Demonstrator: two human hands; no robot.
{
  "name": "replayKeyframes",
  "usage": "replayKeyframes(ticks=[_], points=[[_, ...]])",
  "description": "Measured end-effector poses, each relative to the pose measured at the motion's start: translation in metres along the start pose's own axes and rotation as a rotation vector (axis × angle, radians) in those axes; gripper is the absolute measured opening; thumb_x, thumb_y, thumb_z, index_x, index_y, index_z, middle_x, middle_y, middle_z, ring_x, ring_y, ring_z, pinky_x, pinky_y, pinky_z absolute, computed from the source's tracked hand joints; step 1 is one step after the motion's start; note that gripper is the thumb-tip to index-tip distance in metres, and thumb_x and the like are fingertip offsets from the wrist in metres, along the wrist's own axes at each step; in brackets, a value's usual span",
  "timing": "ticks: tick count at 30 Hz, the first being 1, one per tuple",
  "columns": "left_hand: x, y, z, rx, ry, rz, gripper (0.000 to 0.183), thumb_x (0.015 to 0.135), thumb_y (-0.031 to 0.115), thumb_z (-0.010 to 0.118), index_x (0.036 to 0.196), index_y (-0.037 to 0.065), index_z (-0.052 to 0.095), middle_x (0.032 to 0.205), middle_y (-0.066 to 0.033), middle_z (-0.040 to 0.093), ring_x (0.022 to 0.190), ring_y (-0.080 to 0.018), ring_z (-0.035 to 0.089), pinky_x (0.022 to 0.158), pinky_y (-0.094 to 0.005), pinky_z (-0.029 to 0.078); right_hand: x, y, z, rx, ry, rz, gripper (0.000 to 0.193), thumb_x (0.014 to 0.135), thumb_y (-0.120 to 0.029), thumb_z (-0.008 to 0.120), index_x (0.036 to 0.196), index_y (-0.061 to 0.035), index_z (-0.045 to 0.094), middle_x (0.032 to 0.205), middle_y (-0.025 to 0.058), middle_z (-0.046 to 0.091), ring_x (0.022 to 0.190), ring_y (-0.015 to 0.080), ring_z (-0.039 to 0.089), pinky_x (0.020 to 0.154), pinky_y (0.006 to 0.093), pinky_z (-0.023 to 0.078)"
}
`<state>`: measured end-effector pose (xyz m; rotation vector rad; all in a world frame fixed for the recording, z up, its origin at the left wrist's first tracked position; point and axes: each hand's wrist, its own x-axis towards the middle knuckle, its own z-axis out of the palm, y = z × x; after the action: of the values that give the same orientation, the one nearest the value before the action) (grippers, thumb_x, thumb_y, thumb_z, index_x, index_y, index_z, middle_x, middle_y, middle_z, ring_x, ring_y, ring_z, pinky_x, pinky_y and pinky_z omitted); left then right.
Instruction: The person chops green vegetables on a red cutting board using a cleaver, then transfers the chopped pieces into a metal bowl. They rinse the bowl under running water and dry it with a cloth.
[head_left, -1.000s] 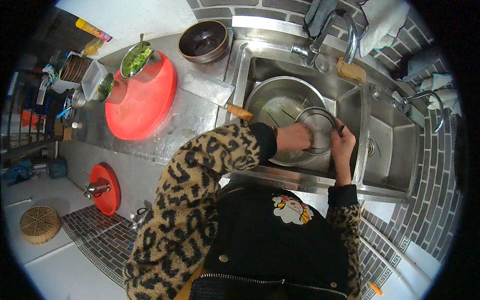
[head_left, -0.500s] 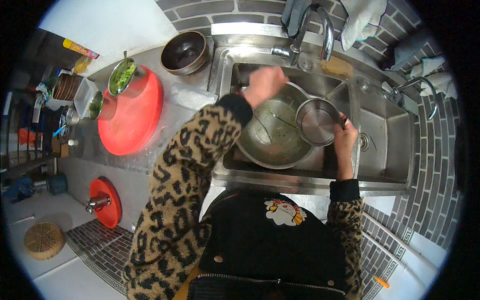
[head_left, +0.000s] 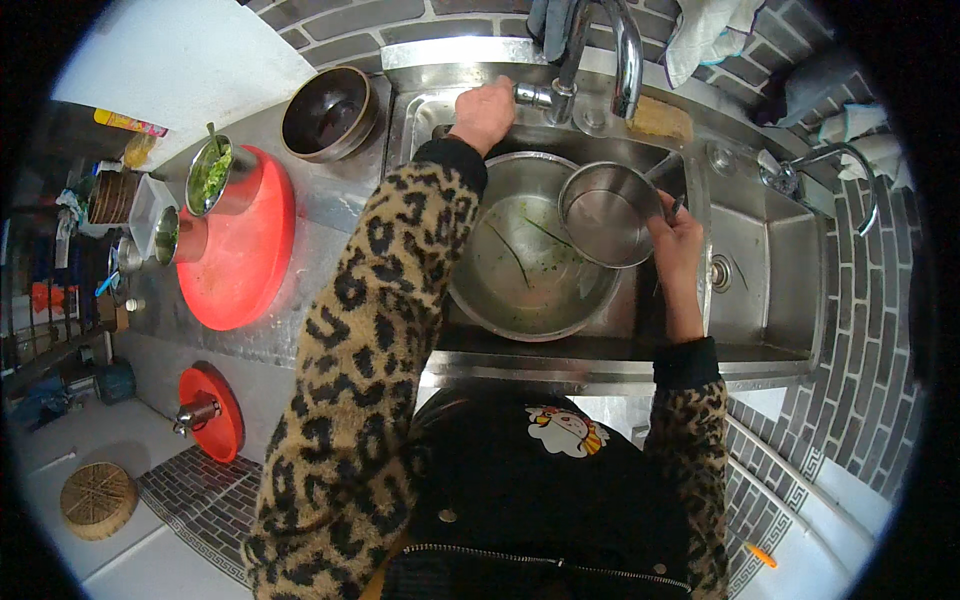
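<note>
My left hand (head_left: 484, 114) is at the far edge of the sink, its fingers closed on the end of the tap handle (head_left: 533, 95). In my right hand (head_left: 677, 240) is the handle of a small metal pot (head_left: 609, 215), which I hold over the right side of a large metal basin (head_left: 500, 290). The pot's inside looks wet, but I cannot tell how much water it holds. The basin sits in the left sink bowl, with shallow water, small green bits and a few long green strands in it.
The chrome spout (head_left: 628, 65) rises behind the sink, near a yellowish sponge-like pad (head_left: 662, 120). A second sink bowl (head_left: 775, 280) lies right. On the left counter are a dark bowl (head_left: 328, 115) and a red board (head_left: 240, 285) bearing metal containers, one with chopped greens (head_left: 209, 182).
My left hand has moved from above the basin back and left to the tap handle. The pot stays in my right hand over the basin. The whole view has shifted a little.
</note>
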<state>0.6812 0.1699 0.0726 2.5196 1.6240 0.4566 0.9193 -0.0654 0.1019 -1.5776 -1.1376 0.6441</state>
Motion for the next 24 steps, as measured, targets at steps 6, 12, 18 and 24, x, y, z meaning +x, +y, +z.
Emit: replayKeyframes(ticks=[6,12,18,24], points=[[-0.002,-0.011,-0.003,-0.080,0.017,-0.141,0.023,0.092,0.025,0.048,0.098,0.005,0.056,0.083,-0.0180,0.069,0.081,-0.0356,0.067,0.071,-0.0457,0.052,0.008,0.011,0.015,0.135,-0.034,0.048,0.032,0.080,0.003,0.055,0.110,0.0016,0.067,0.084,-0.0034,0.064,0.072,0.0038,0.055,0.065,0.0198,0.044],[-0.064,0.049,-0.011,-0.830,0.256,-0.029,0.018,0.088,0.022,0.063,0.088,0.004,0.064,0.070,-0.0102,0.063,0.067,-0.0192,0.062,0.062,-0.0359,0.049,0.004,0.029,0.018,-0.038,-0.074,0.058,0.037,0.076,0.000,0.055,0.110,-0.0033,0.068,0.076,0.0000,0.065,0.065,0.0041,0.052,0.061,0.0222,0.044],[-0.143,0.108,0.018,-1.443,-0.497,-0.359,0.015,0.087,0.018,0.063,0.088,0.003,0.066,0.070,-0.0036,0.063,0.067,-0.0162,0.061,0.060,-0.0299,0.048,-0.014,0.035,0.036,-0.277,-0.093,0.071,0.034,0.075,-0.004,0.056,0.107,-0.0034,0.067,0.073,0.0088,0.064,0.065,0.0123,0.058,0.064,0.0280,0.046],[-0.140,0.109,0.022,-0.985,-0.502,-0.268,0.024,0.084,0.020,0.066,0.103,0.004,0.063,0.074,-0.0074,0.061,0.074,-0.0253,0.063,0.066,-0.0382,0.051,-0.024,0.031,0.038,-0.286,-0.109,0.065,0.030,0.074,-0.006,0.056,0.102,-0.0042,0.067,0.076,0.0188,0.065,0.068,0.0251,0.066,0.066,0.0353,0.050]])
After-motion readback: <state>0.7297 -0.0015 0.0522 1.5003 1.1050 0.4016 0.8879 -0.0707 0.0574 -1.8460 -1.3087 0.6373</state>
